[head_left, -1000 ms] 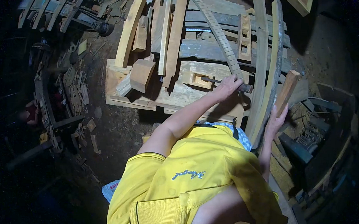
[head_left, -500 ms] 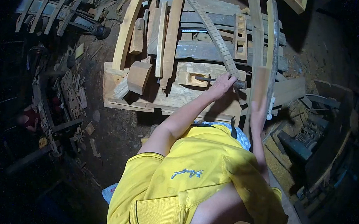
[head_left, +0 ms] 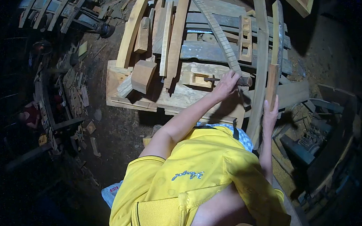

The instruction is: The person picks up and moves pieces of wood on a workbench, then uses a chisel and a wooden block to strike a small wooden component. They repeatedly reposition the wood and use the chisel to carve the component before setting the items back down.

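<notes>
My left hand (head_left: 227, 86) is closed around a chisel (head_left: 245, 81) that lies almost level. The chisel's thin blade points left, its tip at the recess cut in a small wooden block (head_left: 186, 78). My right hand (head_left: 270, 113) grips the lower end of a reddish-brown wooden bar (head_left: 272, 79), held to the right of the chisel. A long strip with evenly spaced cross marks (head_left: 216, 29) slants down the bench to beside my left hand. Part of the right hand's grip is hidden behind the bar.
The thick wooden bench (head_left: 169, 101) carries several upright-lying boards (head_left: 179, 35) and a squared block (head_left: 143, 76). Behind is a slotted wooden piece (head_left: 245, 38). A long grey plank (head_left: 258, 76) runs along the right side. Machinery (head_left: 306, 138) stands at far right; wood scraps (head_left: 73, 95) litter the floor at left.
My right hand and the wooden bar, blurred before, have shifted right and now look sharp. My left hand stays on the chisel. The whole view has shifted slightly.
</notes>
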Motion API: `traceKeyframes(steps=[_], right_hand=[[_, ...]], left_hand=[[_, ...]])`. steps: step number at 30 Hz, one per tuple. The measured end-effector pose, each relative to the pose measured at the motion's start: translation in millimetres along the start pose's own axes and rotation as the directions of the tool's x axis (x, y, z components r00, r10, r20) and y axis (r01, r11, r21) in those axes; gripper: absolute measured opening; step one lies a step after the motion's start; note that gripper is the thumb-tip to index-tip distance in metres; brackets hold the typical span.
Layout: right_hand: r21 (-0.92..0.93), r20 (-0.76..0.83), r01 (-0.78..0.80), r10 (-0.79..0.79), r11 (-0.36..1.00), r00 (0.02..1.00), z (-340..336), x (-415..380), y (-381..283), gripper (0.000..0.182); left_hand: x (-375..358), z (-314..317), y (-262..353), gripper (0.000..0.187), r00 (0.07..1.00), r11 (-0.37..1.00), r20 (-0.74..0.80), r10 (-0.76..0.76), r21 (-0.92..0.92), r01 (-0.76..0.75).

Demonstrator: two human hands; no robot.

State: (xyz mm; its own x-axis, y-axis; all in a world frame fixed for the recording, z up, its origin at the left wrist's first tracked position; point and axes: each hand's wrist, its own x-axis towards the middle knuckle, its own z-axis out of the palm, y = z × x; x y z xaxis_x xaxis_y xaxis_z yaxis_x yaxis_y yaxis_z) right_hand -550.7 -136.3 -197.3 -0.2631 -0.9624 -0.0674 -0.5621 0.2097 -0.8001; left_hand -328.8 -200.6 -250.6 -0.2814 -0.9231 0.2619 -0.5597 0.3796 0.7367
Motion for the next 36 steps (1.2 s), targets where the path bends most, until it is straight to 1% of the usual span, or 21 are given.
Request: traceKeyframes(steps=[2, 5, 8, 11, 13, 14, 15, 17, 18, 20, 21, 23, 24, 25, 26, 27, 29, 30, 31, 33, 36], right_hand=[[0.0, 0.02, -0.013, 0.013, 1.0, 1.0, -4.3, 0.1, 1.6, 0.059], [0.001, 0.027, -0.014, 0.014, 1.0, 1.0, -7.2, -5.3, -1.9, 0.059], [-0.027, -0.036, 0.016, -0.017, 1.0, 0.999, -7.1, -11.1, -3.2, 0.058], [0.006, -0.102, 0.023, -0.022, 1.0, 0.995, -1.2, -17.0, -9.4, 0.057], [0.159, -0.109, 0.05, -0.033, 0.986, 0.993, 11.0, -19.3, -9.8, 0.057], [0.102, 0.099, -0.097, 0.086, 0.99, 0.991, 12.0, -18.6, -11.4, 0.058], [0.017, 0.295, -0.226, 0.211, 0.974, 0.932, 11.6, -17.8, -21.6, 0.059], [-0.072, 0.318, -0.182, 0.196, 0.981, 0.928, 12.7, -18.3, -29.4, 0.061], [-0.066, 0.318, -0.17, 0.182, 0.983, 0.931, 13.5, -16.9, -29.3, 0.061], [0.228, 0.056, -0.013, 0.0, 0.974, 0.998, 15.7, -18.7, -20.1, 0.061], [0.132, -0.015, 0.005, -0.003, 0.991, 1.0, 14.4, -13.6, -18.6, 0.061], [0.301, -0.036, -0.107, 0.123, 0.948, 0.992, 21.4, -14.4, -19.8, 0.06], [0.155, 0.144, -0.144, 0.122, 0.977, 0.982, 19.8, -13.6, -36.7, 0.059], [0.002, 0.317, -0.152, 0.144, 0.988, 0.937, 16.8, -11.9, -51.2, 0.057], [-0.077, 0.24, 0.063, -0.043, 0.995, 0.97, 32.0, -14.2, -10.9, 0.057], [-0.075, 0.241, 0.07, -0.05, 0.995, 0.969, 29.8, -13.9, -11.6, 0.057], [-0.049, 0.234, -0.017, 0.028, 0.999, 0.972, 29.1, -12.0, -15.6, 0.058], [-0.035, 0.145, -0.005, 0.01, 0.999, 0.989, 30.2, -12.0, -18.1, 0.057], [0.074, 0.13, -0.1, 0.09, 0.992, 0.987, 28.1, -9.0, -25.4, 0.057], [0.031, 0.024, -0.083, 0.082, 0.996, 0.996, 25.5, -2.2, -24.1, 0.058], [0.023, -0.063, 0.007, -0.006, 1.0, 0.998, 19.7, 7.8, -4.0, 0.059]], left_hand=[[1.3, 5.7, -5.9, 0.041, 0.999, 0.999, -0.011, 0.045, 0.031, -0.045], [1.7, 5.3, -12.0, 0.042, 0.999, 0.998, 0.013, 0.052, 0.027, -0.052], [4.2, 12.3, -18.0, 0.043, 0.997, 0.998, 0.041, 0.064, 0.022, -0.065], [6.4, 10.8, -15.4, 0.045, 0.997, 0.998, 0.068, 0.046, 0.036, -0.049], [7.7, 13.2, -17.4, 0.047, 0.996, 0.997, 0.074, 0.052, 0.047, -0.055], [8.5, 13.8, -18.6, 0.048, 0.996, 0.996, 0.075, 0.055, 0.059, -0.06], [7.4, 13.7, -18.9, 0.048, 0.995, 0.996, 0.077, 0.061, 0.06, -0.066], [6.4, 11.7, -19.3, 0.05, 0.992, 0.994, 0.114, 0.048, 0.095, -0.059], [8.6, 10.7, -19.4, 0.05, 0.993, 0.993, 0.105, 0.053, 0.104, -0.064], [6.4, 12.9, -17.0, 0.051, 0.996, 0.995, 0.087, 0.034, 0.088, -0.042], [6.3, 11.8, -16.3, 0.051, 0.996, 0.995, 0.085, 0.033, 0.092, -0.041], [8.5, 10.4, -14.9, 0.05, 0.993, 0.998, 0.121, -0.003, 0.061, -0.004], [8.3, 11.8, -17.3, 0.05, 0.993, 0.998, 0.118, -0.001, 0.061, -0.006], [7.6, 12.4, -20.0, 0.049, 0.991, 0.997, 0.131, -0.022, 0.08, 0.012], [6.5, 12.5, -22.9, 0.048, 0.989, 0.994, 0.143, -0.045, 0.1, 0.031], [5.1, 11.0, -24.4, 0.048, 0.99, 0.994, 0.137, -0.045, 0.104, 0.031], [0.5, 7.0, -29.0, 0.045, 0.991, 0.996, 0.129, -0.018, 0.094, 0.006], [0.4, 3.5, -25.8, 0.045, 0.987, 0.994, 0.152, -0.058, 0.101, 0.043], [0.2, -0.1, -22.5, 0.045, 0.986, 0.993, 0.156, -0.063, 0.105, 0.047], [2.1, -5.8, -17.2, 0.041, 0.989, 0.993, 0.143, -0.049, 0.11, 0.033], [8.0, -1.9, -11.8, 0.042, 0.992, 0.995, 0.122, -0.04, 0.094, 0.029]])
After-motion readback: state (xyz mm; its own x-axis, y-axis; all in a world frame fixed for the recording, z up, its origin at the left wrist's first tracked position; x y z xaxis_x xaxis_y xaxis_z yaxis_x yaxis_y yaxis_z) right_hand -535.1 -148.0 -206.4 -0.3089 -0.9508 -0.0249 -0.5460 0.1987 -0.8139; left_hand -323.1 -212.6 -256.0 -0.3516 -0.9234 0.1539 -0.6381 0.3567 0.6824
